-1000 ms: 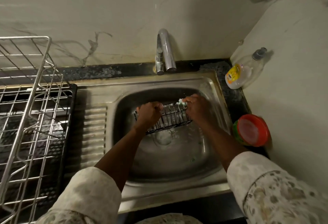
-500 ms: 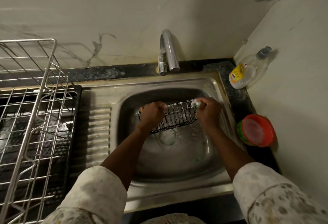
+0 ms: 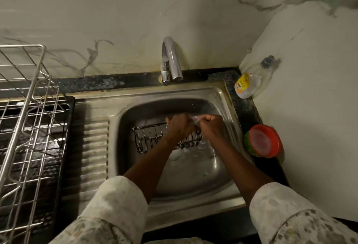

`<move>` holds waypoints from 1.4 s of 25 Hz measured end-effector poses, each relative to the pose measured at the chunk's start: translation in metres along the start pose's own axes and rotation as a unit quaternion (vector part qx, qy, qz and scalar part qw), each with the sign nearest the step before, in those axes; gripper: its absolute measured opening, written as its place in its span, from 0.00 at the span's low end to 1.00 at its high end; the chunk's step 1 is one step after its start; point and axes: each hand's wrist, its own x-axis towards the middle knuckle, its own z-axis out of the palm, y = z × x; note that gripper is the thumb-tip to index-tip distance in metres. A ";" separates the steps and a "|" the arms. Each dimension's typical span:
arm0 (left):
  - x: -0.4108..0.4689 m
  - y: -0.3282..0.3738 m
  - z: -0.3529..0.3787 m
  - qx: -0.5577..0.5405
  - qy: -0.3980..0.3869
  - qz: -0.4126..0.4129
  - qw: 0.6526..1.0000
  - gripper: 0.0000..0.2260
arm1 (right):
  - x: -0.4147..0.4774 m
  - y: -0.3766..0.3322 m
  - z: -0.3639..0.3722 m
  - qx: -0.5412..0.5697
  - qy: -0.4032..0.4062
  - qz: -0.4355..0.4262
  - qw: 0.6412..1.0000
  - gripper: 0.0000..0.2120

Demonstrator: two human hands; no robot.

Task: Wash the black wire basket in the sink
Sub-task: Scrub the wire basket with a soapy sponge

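Note:
The black wire basket [image 3: 149, 137] lies low in the steel sink [image 3: 193, 205], its long side facing me and its left end bare. My left hand [image 3: 179, 128] is closed over the basket's upper rim toward its right end. My right hand [image 3: 212, 127] sits right beside it, fingers shut on a small soapy scrubber [image 3: 195, 120] that shows as a whitish bit between the two hands. The hands hide the basket's right end. The tap [image 3: 171, 60] stands behind the bowl; I see no water running.
A steel dish rack [image 3: 29, 127] on a black tray fills the left side, with the ribbed drainboard [image 3: 93, 156] beside it. A clear soap bottle [image 3: 251, 81] leans in the back right corner. A red-lidded tub [image 3: 263, 141] stands on the counter right of the sink.
My left hand has slid from the basket's left end to its right part, next to my right hand. The basket's left end now shows and sits lower in the bowl.

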 end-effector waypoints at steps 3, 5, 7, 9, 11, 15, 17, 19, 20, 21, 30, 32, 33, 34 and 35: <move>-0.008 0.000 -0.023 -0.048 0.073 -0.015 0.996 0.14 | -0.006 -0.026 -0.011 0.153 -0.010 0.013 0.988 0.06; -0.016 -0.004 -0.039 -0.153 0.099 -0.021 0.983 0.20 | -0.009 -0.049 -0.020 0.265 -0.034 0.019 0.964 0.07; -0.023 -0.012 -0.048 -0.286 0.120 -0.002 0.951 0.25 | -0.010 -0.064 -0.026 0.293 -0.055 -0.033 0.954 0.04; -0.030 -0.024 -0.047 -0.327 0.147 0.026 0.933 0.24 | -0.014 -0.068 -0.023 0.179 -0.065 -0.138 0.972 0.06; -0.038 -0.026 -0.048 -0.315 0.177 0.056 0.931 0.21 | -0.015 -0.066 -0.014 0.023 -0.043 -0.241 0.969 0.09; -0.049 -0.037 -0.055 -0.206 0.227 0.115 0.945 0.16 | -0.029 -0.076 0.007 -0.072 -0.070 -0.361 0.927 0.13; -0.050 -0.046 -0.060 -0.190 0.236 0.119 0.946 0.15 | -0.039 -0.079 0.019 -0.105 -0.090 -0.421 0.896 0.14; -0.048 -0.053 -0.066 -0.175 0.247 0.115 0.946 0.15 | -0.043 -0.081 0.031 -0.144 -0.082 -0.500 0.850 0.12; -0.049 -0.056 -0.069 -0.169 0.250 0.112 0.947 0.15 | -0.043 -0.083 0.036 -0.154 -0.084 -0.525 0.833 0.11; -0.049 -0.060 -0.071 -0.167 0.253 0.111 0.947 0.16 | -0.043 -0.083 0.040 -0.163 -0.094 -0.548 0.815 0.10; -0.052 -0.088 -0.081 -0.140 0.222 0.062 0.963 0.21 | -0.056 -0.053 0.060 -0.151 -0.066 -0.569 0.806 0.14; -0.052 -0.090 -0.079 -0.216 0.204 0.051 0.953 0.17 | -0.054 -0.071 0.069 -0.115 -0.045 -0.545 0.829 0.11; -0.049 -0.092 -0.078 -0.255 0.194 0.045 0.946 0.16 | -0.056 -0.077 0.071 -0.107 -0.060 -0.541 0.832 0.10; -0.048 -0.095 -0.077 -0.277 0.184 0.039 0.942 0.15 | -0.058 -0.078 0.070 -0.105 -0.081 -0.536 0.834 0.09; -0.047 -0.095 -0.078 -0.282 0.175 0.034 0.943 0.14 | -0.060 -0.075 0.067 -0.114 -0.097 -0.534 0.832 0.09</move>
